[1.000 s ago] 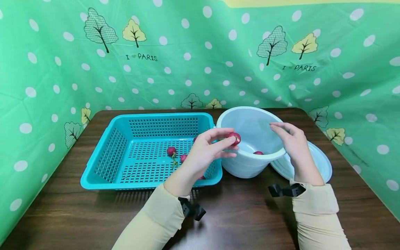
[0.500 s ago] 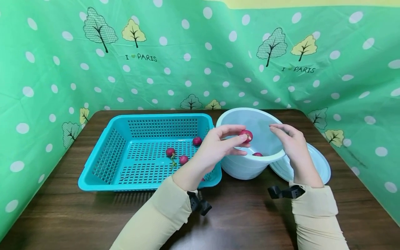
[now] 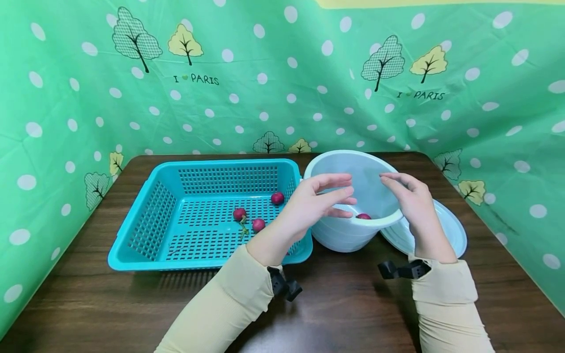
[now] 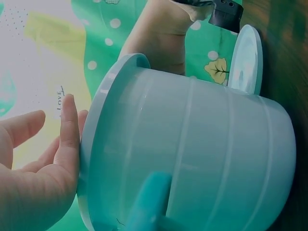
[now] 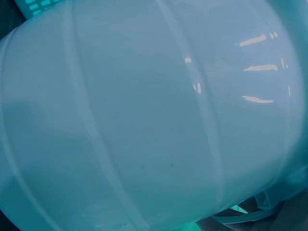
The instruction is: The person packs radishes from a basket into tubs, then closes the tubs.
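A pale blue bowl (image 3: pixel 335 234) stands on the dark wooden table, and one red radish (image 3: pixel 364 216) shows inside it. My left hand (image 3: pixel 324 198) hovers over the bowl's left rim with fingers spread and nothing in it. The same left hand (image 4: pixel 43 163) appears beside the bowl (image 4: pixel 192 159) in the left wrist view. My right hand (image 3: pixel 403 191) hangs relaxed over the bowl's right rim, holding nothing. Three radishes (image 3: pixel 258 225) lie in the teal basket (image 3: pixel 132 235) to the left. The right wrist view is filled by the bowl's wall (image 5: pixel 144 115).
A pale blue lid (image 3: pixel 454 235) lies flat behind and to the right of the bowl. Green dotted curtains close the table at the back and both sides. Bare table surface (image 3: pixel 344 304) runs along the front edge.
My left hand carried a radish from the basket side over the bowl and let it go; the fingers are now spread and empty. The right hand stayed put.
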Demonstrator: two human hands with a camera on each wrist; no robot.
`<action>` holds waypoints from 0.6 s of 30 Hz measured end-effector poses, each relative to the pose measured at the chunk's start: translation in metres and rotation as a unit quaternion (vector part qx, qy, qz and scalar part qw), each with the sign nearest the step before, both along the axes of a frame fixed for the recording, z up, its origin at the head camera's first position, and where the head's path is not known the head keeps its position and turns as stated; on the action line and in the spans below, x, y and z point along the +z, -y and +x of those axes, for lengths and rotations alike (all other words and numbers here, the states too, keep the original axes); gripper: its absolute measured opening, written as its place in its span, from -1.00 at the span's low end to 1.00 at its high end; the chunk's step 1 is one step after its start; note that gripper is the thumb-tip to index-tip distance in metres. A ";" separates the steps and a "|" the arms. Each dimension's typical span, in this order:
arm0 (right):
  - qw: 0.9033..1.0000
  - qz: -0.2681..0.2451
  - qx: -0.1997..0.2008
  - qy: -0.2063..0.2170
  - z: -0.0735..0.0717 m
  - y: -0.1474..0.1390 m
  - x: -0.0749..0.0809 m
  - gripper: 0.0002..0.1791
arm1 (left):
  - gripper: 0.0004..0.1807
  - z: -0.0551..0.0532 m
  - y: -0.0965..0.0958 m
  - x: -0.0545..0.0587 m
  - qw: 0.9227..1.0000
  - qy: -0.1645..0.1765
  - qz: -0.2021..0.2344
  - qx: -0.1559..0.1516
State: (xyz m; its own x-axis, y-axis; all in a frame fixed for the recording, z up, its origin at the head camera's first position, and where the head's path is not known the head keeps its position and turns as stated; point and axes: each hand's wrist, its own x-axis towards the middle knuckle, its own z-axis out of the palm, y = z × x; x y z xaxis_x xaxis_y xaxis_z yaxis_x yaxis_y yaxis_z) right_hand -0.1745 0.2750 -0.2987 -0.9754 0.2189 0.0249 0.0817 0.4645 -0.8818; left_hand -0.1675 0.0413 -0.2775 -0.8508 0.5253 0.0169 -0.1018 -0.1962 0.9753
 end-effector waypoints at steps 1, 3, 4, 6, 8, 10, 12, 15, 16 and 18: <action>1.000 0.000 0.000 -0.001 0.000 0.000 0.000 -0.32 | -0.57 0.000 0.000 0.000 1.000 0.001 0.002 0.000; 1.000 -0.002 0.001 -0.003 0.000 -0.001 0.000 -0.32 | -0.57 0.001 0.000 0.002 1.000 0.003 0.002 0.001; 1.000 -0.003 0.001 -0.004 0.000 -0.001 0.000 -0.32 | -0.57 0.002 0.001 0.002 1.000 0.003 0.000 0.001; 1.000 -0.001 0.000 -0.006 -0.001 -0.001 -0.001 -0.32 | -0.58 0.003 0.002 0.003 1.000 0.002 -0.003 -0.001; 1.000 0.000 0.000 -0.009 -0.001 -0.001 -0.001 -0.32 | -0.58 0.004 0.004 0.005 1.000 -0.001 -0.007 -0.003; 1.000 0.000 -0.001 -0.010 -0.002 -0.002 -0.001 -0.32 | -0.58 0.005 0.005 0.006 1.000 -0.007 -0.012 -0.006; 1.000 -0.001 -0.001 -0.009 -0.002 -0.002 -0.002 -0.32 | -0.59 0.006 0.006 0.007 1.000 -0.011 -0.015 -0.007; 1.000 0.000 -0.001 -0.007 -0.002 -0.002 -0.002 -0.32 | -0.60 0.008 0.008 0.010 1.000 -0.018 -0.022 -0.009; 1.000 0.000 -0.002 -0.006 -0.002 -0.002 -0.002 -0.32 | -0.61 0.009 0.009 0.012 0.999 -0.019 -0.023 -0.010; 1.000 0.001 -0.003 -0.005 -0.002 -0.002 -0.002 -0.33 | -0.63 0.011 0.011 0.016 0.999 -0.021 -0.027 -0.014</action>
